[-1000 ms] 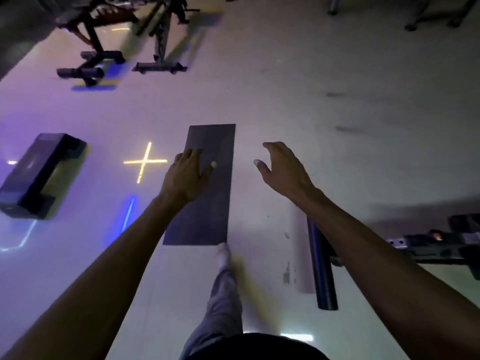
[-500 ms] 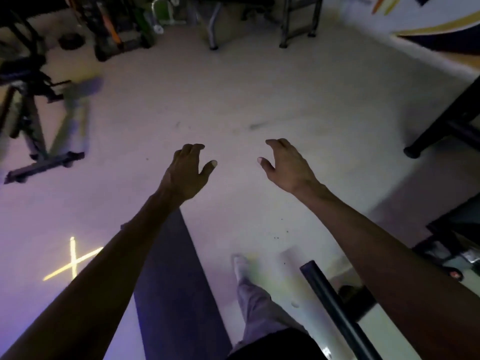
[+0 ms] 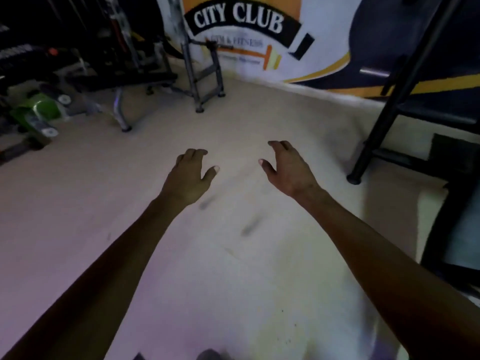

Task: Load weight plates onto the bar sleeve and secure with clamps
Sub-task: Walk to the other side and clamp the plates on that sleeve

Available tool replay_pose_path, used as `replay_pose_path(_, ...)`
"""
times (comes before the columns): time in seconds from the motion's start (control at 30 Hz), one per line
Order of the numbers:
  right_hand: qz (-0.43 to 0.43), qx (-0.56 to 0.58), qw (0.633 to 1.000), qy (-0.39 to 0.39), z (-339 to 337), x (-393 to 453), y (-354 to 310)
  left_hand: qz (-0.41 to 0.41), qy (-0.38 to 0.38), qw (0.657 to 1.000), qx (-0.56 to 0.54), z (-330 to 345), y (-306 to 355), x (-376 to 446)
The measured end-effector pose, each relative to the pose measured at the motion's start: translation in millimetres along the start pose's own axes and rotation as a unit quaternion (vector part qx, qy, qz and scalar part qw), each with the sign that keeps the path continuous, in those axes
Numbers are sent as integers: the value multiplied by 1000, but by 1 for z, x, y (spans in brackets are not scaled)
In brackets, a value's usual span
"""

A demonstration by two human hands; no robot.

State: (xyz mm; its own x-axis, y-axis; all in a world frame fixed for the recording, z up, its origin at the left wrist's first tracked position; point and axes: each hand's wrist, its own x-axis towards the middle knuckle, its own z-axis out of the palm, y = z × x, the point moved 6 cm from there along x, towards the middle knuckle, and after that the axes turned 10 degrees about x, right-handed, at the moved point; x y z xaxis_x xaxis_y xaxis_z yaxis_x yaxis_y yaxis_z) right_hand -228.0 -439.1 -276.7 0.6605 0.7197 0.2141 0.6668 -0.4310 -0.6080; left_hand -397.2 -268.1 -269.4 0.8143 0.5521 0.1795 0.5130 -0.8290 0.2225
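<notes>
Both my arms stretch forward over a pale gym floor. My left hand (image 3: 188, 175) hangs palm down with its fingers loosely curled and apart, holding nothing. My right hand (image 3: 287, 168) is beside it, also empty, thumb pointing inward. No barbell, bar sleeve or clamp shows in this view. Small round discs (image 3: 63, 99) lie among the green gear at the far left; I cannot tell whether they are weight plates.
A black rack frame (image 3: 384, 110) stands at the right with its foot on the floor. A grey bench stand (image 3: 201, 74) and a dark bench (image 3: 122, 80) sit at the back left. A painted wall (image 3: 239, 19) reading CITY CLUB closes the far side.
The view has swung up and to the right: the dark floor mat, the black bar and the yellow cross have left the frame. Both hands keep the same empty pose.
</notes>
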Motion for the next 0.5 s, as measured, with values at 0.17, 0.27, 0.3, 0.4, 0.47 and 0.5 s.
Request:
replay_pose_path(0.17,27,-53,994,87,-21,114,8,99,33,994,-25,0,-9,162)
replay_pose_path(0.27,55,-83,985,138,-34,182,11,155,53,986,-39,-3,-10,257)
replay_pose_path(0.3,72,-88,981,159,-40,204,12,176,55,982,-40,-6,-9,287)
replay_pose_path(0.4,97,-94,969,208,-62,263,15,236,64,969,-46,-17,3,373)
replay_pose_path(0.47,109,-106,960,233,-81,299,19,263,80,960,-62,-27,16,422)
replay_pose_path(0.5,115,-115,956,243,-90,315,22,276,87,955,-70,-30,23,444)
